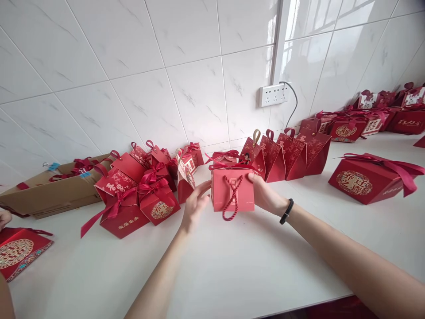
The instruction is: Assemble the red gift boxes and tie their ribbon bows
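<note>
A red gift box with a twisted cord loop on its front is just ahead of me, its ribbon along the top. My right hand, wearing a black band at the wrist, grips its right side with the thumb at the upper corner. Its other fingers are hidden behind the box. At the box's left side is my left hand, fingers stretched toward it and the tips at its edge. Whether they press on it I cannot tell. A slim red and white box stands just behind my left hand.
Several ribboned red boxes crowd the left, beside a cardboard tray. Handled boxes line the wall; a ribboned box sits right. Another person's hand is near a red box at far left.
</note>
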A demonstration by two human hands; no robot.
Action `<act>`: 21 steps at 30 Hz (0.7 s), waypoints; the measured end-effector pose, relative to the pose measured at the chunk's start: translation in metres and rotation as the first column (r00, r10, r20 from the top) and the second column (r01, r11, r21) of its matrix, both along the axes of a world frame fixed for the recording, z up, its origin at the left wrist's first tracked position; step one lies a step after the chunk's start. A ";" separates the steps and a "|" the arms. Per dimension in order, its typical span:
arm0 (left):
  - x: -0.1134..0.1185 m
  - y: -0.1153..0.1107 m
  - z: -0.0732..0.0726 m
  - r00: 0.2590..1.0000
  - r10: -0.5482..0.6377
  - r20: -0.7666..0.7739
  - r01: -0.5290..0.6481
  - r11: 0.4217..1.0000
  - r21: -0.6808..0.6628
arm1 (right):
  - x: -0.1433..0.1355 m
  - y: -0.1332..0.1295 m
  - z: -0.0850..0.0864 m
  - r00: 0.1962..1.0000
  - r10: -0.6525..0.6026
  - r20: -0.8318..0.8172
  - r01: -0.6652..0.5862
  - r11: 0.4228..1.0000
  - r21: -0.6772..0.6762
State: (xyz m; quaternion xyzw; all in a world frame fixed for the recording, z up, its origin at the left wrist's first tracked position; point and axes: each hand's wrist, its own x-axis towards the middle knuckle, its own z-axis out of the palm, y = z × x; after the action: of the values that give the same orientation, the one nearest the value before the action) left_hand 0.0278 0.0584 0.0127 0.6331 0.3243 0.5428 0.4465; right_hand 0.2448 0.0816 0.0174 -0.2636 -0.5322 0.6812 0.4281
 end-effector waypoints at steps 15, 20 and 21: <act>0.014 -0.013 0.000 0.926 0.272 -0.261 -0.144 0.895 0.422 | -0.002 -0.011 0.013 0.941 0.125 -0.314 -0.245 0.893 -0.377; 0.012 -0.013 -0.001 0.870 0.384 -0.310 -0.148 0.801 0.579 | -0.003 -0.019 0.018 0.962 0.051 -0.268 -0.162 0.896 -0.414; 0.012 -0.014 -0.002 0.863 0.393 -0.317 -0.136 0.786 0.603 | -0.004 -0.020 0.019 0.971 0.012 -0.238 -0.117 0.894 -0.433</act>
State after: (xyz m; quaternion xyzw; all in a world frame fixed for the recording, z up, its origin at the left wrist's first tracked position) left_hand 0.0394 0.0448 0.0108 0.7851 0.3275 0.5202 0.0753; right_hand 0.2413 0.0619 0.0366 -0.2559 -0.3185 0.8242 0.3922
